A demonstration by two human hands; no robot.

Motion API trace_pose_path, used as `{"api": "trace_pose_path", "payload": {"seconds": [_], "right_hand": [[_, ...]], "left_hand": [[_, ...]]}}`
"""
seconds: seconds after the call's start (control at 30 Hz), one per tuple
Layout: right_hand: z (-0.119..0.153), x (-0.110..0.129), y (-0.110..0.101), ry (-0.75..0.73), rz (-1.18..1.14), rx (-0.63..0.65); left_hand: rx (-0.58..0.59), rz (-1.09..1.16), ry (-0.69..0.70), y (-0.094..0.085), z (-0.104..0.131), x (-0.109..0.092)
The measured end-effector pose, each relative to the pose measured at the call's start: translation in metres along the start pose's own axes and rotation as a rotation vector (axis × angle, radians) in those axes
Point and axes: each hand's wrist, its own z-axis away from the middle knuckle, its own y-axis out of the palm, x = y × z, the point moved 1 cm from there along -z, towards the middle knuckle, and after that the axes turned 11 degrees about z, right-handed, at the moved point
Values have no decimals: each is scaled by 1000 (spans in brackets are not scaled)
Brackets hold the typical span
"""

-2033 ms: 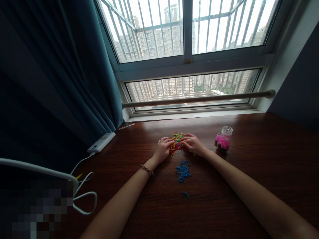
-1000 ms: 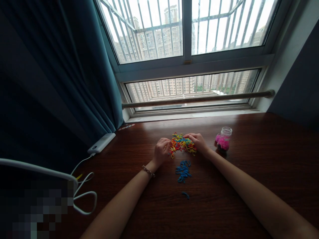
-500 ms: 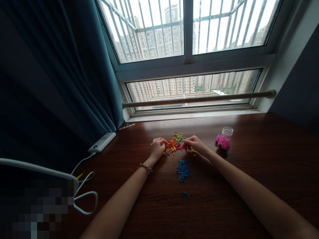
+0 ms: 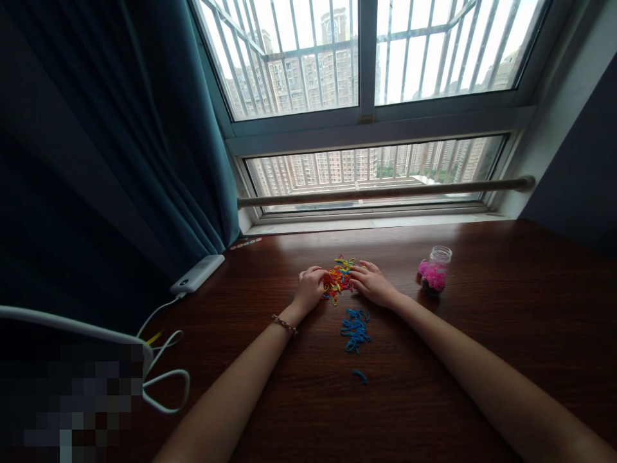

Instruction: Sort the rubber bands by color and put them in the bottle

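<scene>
A heap of small red, yellow and blue rubber bands [image 4: 339, 281] lies on the dark wooden table between my two hands. My left hand [image 4: 311, 288] rests at the heap's left edge, its fingers loosely bent over the bands and holding none that I can see. On the other side, my right hand [image 4: 375, 285] lies palm down with its fingers spread, the fingertips touching the heap's right edge. Nearer to me is a separate pile of blue rubber bands [image 4: 355, 330]. One more blue band [image 4: 360, 376] lies alone below that pile.
To the right stands a clear glass jar [image 4: 438, 273] with pink contents, and something pink sits beside it. A white power bank [image 4: 198, 275] with a cable is at the left, by the blue curtain [image 4: 193, 161]. A rail [image 4: 385, 193] crosses the window behind the table [image 4: 409, 392].
My right hand has turned flat and spread its fingers over the heap's right edge, where they were pinched before. My left hand has shifted slightly right, further over the bands.
</scene>
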Motion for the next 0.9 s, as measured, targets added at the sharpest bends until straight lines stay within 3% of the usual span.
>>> {"api": "trace_pose_path", "payload": {"seconds": [0.7,0.9], "right_hand": [[1,7,-7,28,92,73],[-1,2,-4,37,34,-50]], "left_hand": [[31,-47,13,3,0,2],[23,-37,38,2,0,1]]}}
